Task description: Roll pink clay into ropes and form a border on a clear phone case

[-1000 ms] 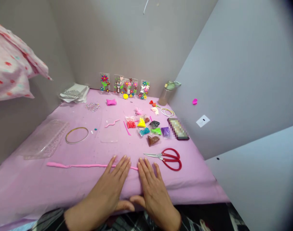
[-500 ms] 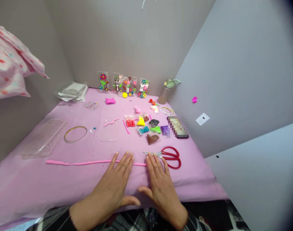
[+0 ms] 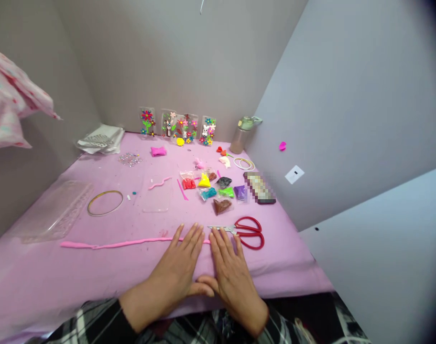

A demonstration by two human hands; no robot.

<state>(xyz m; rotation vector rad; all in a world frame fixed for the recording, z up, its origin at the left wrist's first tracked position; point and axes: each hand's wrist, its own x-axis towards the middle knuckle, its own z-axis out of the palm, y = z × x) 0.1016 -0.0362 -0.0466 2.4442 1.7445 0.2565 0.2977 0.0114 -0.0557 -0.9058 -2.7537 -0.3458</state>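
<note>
A long thin strand of pink clay [image 3: 121, 244] lies across the front of the pink cloth, thicker at its left end. My left hand [image 3: 178, 267] rests flat over its right part, fingers stretched forward. Beside it, my right hand [image 3: 230, 272] lies flat too, its fingertips over the strand's right end, which they hide. The two thumbs meet or overlap between the hands. Red-handled scissors [image 3: 248, 232] lie by my right fingertips, blades pointing left. A clear phone case [image 3: 157, 205] with a short wavy pink strip [image 3: 160, 183] on it sits beyond my left hand.
Several clay packets, among them a brown one [image 3: 222, 206], lie mid-table. A phone [image 3: 260, 187] and a bottle [image 3: 241, 136] stand right; a bangle [image 3: 105, 203] and clear plastic trays [image 3: 53, 210] lie left. Decorated cases [image 3: 207, 131] lean on the back wall.
The hands have drawn closer together along the strand, the left shifting right relative to the table, and the thumbs now meet. The whole view has swung slightly.
</note>
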